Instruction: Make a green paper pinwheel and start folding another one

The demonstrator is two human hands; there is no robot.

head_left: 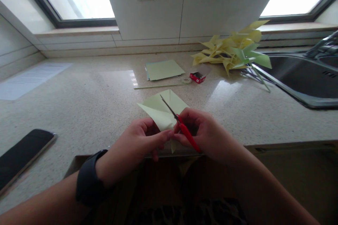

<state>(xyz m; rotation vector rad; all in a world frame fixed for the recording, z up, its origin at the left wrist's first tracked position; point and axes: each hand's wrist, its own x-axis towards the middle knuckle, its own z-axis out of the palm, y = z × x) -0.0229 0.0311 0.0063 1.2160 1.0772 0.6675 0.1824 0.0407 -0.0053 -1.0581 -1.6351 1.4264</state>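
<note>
The left hand (pixel 137 140) pinches the green paper (pixel 162 110) right beside the red scissors (pixel 182 126) gripped in the right hand (pixel 206 133), whose blades look nearly closed, so a slip could nick a finger.

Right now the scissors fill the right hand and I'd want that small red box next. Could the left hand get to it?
Probably not yet: the left hand is pinching the green paper, and the red box lies beyond that paper, towards the right. The counter between looks unobstructed, so letting go would free the way.
</note>
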